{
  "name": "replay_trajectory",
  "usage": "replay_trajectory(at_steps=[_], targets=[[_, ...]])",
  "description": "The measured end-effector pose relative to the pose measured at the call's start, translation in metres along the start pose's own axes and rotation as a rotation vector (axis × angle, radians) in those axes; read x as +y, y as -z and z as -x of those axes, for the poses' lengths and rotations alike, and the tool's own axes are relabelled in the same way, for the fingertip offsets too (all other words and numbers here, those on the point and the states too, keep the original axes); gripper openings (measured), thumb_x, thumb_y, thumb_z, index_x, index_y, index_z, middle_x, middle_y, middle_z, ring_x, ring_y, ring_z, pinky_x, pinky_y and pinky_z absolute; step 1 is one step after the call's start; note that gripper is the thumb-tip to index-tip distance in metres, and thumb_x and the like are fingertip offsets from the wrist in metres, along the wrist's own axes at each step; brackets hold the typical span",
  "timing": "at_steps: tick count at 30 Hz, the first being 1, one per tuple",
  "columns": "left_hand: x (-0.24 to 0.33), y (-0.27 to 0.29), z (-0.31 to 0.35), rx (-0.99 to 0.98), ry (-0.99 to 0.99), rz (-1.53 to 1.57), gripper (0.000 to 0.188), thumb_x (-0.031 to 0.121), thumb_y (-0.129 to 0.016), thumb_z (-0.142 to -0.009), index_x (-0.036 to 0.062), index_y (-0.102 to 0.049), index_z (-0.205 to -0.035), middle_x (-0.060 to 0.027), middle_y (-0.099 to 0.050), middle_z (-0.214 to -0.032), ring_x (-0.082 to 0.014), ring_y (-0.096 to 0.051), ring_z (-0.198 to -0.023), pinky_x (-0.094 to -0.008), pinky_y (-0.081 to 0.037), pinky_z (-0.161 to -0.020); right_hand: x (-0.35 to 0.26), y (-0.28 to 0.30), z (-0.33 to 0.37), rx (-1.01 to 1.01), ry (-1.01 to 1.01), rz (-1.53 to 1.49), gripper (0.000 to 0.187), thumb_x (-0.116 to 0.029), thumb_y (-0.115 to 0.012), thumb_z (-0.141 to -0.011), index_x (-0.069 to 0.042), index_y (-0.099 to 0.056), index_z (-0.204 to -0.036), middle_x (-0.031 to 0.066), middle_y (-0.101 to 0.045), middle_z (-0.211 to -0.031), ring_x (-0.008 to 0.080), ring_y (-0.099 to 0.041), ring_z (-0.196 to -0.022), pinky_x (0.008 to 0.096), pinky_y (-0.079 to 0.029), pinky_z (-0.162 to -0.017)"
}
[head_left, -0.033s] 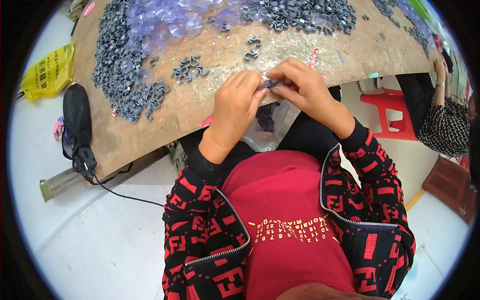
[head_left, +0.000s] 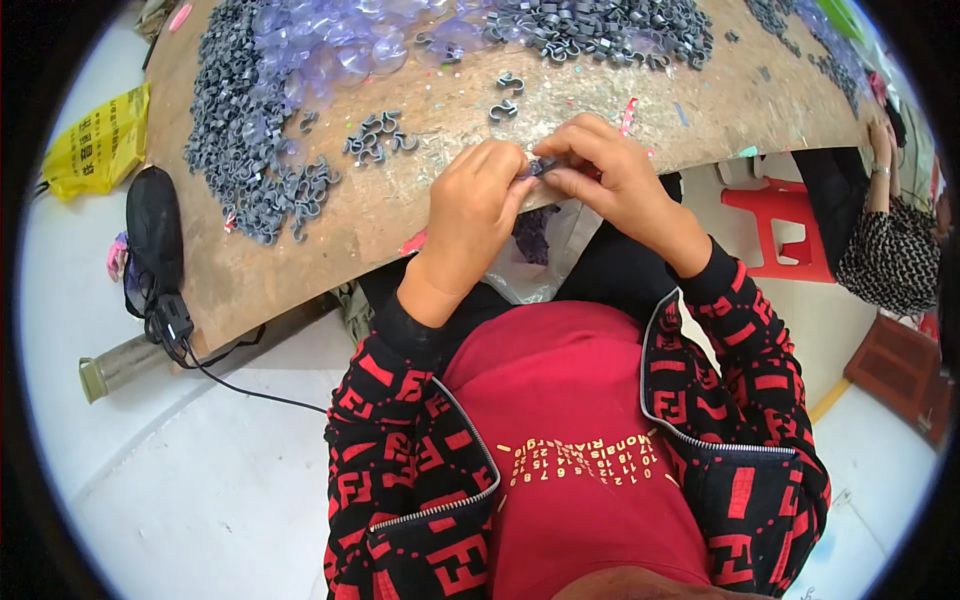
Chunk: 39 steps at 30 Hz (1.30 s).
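Observation:
Both hands meet over the near table edge, fingertips pinched together. Between them sits a small dark grey plastic clip [head_left: 542, 167], mostly covered by the fingers. My left hand [head_left: 478, 195] closes on its left side, where a bit of purplish clear plastic shows. From the right, the thumb and index finger of my right hand [head_left: 612, 172] grip the same clip. Loose grey clips [head_left: 376, 137] of the same curved shape lie left of the hands, and two more clips [head_left: 504, 97] lie just beyond them. Below the hands, an open clear plastic bag [head_left: 560, 255] with dark purple contents rests at my lap.
Heaps of grey clips [head_left: 235, 130] and clear purplish suction cups [head_left: 350, 45] cover the far and left parts of the wooden table [head_left: 330, 225]. A black pouch with a cable [head_left: 155, 230] hangs by the left corner. A red stool [head_left: 785, 230] and another person [head_left: 890, 250] are at right.

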<state>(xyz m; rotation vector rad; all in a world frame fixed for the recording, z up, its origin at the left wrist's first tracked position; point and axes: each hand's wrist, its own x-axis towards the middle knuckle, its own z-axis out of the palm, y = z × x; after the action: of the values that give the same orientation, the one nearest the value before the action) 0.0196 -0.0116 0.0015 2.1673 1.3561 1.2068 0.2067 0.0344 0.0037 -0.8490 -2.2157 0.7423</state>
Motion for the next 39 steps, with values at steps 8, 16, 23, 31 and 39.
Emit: replay_trajectory(at_steps=[8,16,23,31,39], targets=[[0.0,0.007,-0.015,-0.125,-0.013,-0.038,0.021,0.005,-0.069,-0.072,0.0038,-0.051,-0.083,-0.0128,-0.055,-0.078,-0.0338,-0.056,-0.076,-0.0422,-0.044,-0.065,0.007,0.0,-0.004,-0.013,0.04,0.05,0.015,-0.005,-0.069,-0.078,-0.004,-0.064,-0.093,0.0077,-0.057,-0.087,0.0243,-0.059,-0.083,0.0319,-0.047,-0.071],[-0.001,0.007,-0.02,-0.149,-0.049,-0.035,0.019,0.006,-0.07,-0.073,0.002,-0.054,-0.081,-0.0133,-0.055,-0.075,-0.0328,-0.056,-0.072,-0.0397,-0.044,-0.062,0.006,0.009,-0.016,-0.151,0.036,-0.03,0.015,0.0,-0.067,-0.076,-0.002,-0.057,-0.087,0.0094,-0.055,-0.085,0.0279,-0.057,-0.08,0.0348,-0.046,-0.069],[0.004,-0.002,-0.008,-0.088,0.013,-0.114,0.017,0.006,-0.068,-0.073,0.0063,-0.054,-0.082,-0.0087,-0.056,-0.079,-0.0301,-0.056,-0.075,-0.0402,-0.046,-0.065,0.009,0.01,-0.02,-0.221,0.052,-0.051,0.016,0.0,-0.067,-0.075,-0.001,-0.056,-0.086,0.0101,-0.054,-0.083,0.0298,-0.056,-0.081,0.0363,-0.046,-0.07],[0.003,-0.008,-0.006,-0.047,-0.003,-0.162,0.017,0.011,-0.069,-0.073,0.0069,-0.056,-0.083,-0.0076,-0.058,-0.081,-0.0298,-0.057,-0.074,-0.0398,-0.045,-0.064,0.004,0.009,-0.018,-0.184,0.066,0.07,0.015,-0.006,-0.065,-0.075,-0.002,-0.057,-0.087,0.0136,-0.055,-0.083,0.0338,-0.058,-0.077,0.0389,-0.047,-0.066],[0.032,0.01,0.029,-0.02,0.144,0.153,0.018,0.005,-0.065,-0.078,0.0034,-0.057,-0.094,-0.0142,-0.059,-0.088,-0.0317,-0.06,-0.08,-0.0399,-0.049,-0.07,0.005,0.019,-0.015,-0.163,-0.474,-0.67,0.027,-0.017,-0.065,-0.087,-0.007,-0.064,-0.112,-0.0055,-0.056,-0.085,0.0012,-0.05,-0.07,0.019,-0.043,-0.056]])
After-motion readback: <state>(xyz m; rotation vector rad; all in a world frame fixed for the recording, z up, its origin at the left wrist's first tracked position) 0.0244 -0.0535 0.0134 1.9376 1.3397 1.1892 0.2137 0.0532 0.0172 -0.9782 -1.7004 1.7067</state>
